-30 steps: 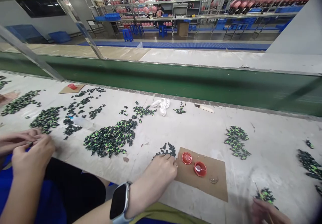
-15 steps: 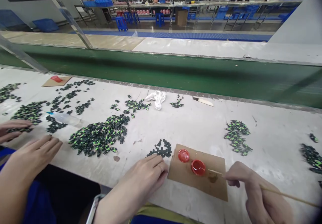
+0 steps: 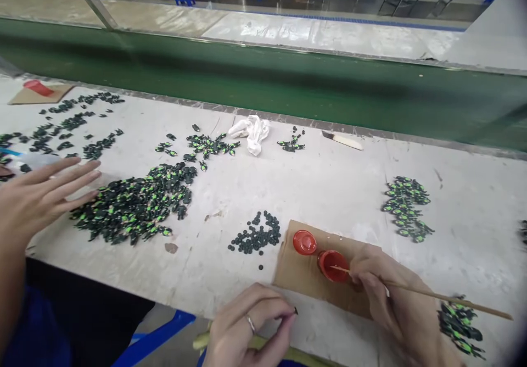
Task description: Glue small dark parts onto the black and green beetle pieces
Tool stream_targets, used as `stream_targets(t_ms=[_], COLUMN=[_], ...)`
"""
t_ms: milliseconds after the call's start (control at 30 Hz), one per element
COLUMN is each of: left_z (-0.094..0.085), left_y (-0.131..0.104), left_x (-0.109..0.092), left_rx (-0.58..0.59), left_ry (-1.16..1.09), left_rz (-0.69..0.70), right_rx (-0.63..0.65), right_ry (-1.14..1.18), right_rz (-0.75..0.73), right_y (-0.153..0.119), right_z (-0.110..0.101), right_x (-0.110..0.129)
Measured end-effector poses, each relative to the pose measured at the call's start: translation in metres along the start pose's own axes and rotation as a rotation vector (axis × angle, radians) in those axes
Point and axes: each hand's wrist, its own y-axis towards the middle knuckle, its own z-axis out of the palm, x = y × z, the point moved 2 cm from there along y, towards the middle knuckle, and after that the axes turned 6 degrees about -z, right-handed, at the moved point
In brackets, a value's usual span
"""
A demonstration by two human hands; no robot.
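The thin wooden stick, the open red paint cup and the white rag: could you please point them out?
thin wooden stick (image 3: 448, 296), head view, mid-shaft right of the hand.
open red paint cup (image 3: 329, 261), head view, its left rim.
white rag (image 3: 253, 129), head view, its crumpled middle.

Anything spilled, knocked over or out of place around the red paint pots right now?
Nothing spilled. Both red pots sit upright on the cardboard. One black disc lies apart from its pile, toward the table edge. The right hand dips a stick into the nearer pot; the left hand pinches something tiny.
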Motion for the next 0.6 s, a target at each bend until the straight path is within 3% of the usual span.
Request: stream_targets(t_ms=[167, 333, 467, 600], left_z=[0.006, 0.019, 0.035, 0.043], left_y=[0.004, 0.011, 0.013, 0.013], left_x=[-0.005, -0.009, -0.009, -0.009], left_rx=[-0.109, -0.122, -0.062, 0.000], left_ry=[-0.194, -0.636, -1.010, -1.068], left_rz=[-0.273, -0.626, -0.889, -0.949], right_rx=[-0.055, -0.150, -0.337, -0.560], right_ry=[0.057, 0.143, 0.224, 0.383], right_rz=[0.063, 0.233, 0.403, 0.433], right_y=[-0.001, -0.010, -0.018, -0.020], right_z=[-0.002, -0.001, -0.003, 0.001], right_x=[0.000, 0.001, 0.006, 0.017])
